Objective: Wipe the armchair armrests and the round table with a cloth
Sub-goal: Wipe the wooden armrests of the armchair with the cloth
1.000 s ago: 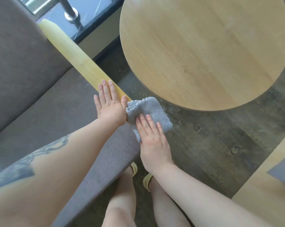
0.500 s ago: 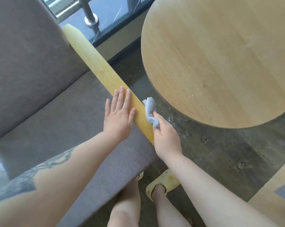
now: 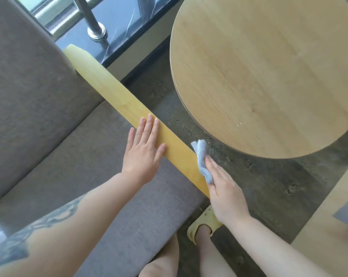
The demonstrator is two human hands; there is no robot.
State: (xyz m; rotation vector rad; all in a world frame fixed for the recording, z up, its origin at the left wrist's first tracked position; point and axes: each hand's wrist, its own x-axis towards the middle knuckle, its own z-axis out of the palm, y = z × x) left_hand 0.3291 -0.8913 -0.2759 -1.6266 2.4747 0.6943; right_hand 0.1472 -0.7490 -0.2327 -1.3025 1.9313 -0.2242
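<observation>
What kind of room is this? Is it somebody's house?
Probably a sitting corner by a window, in a home or perhaps a hotel; I cannot tell which. There is a grey armchair with a wooden armrest, a round table, and a railing post outside.

The left hand (image 3: 143,150) lies flat, fingers straight, on the yellow wooden armrest (image 3: 117,96) of the grey armchair (image 3: 39,116). The right hand (image 3: 225,188) presses a bunched blue cloth (image 3: 202,156) against the armrest's outer edge, near the round table (image 3: 269,72).
</observation>
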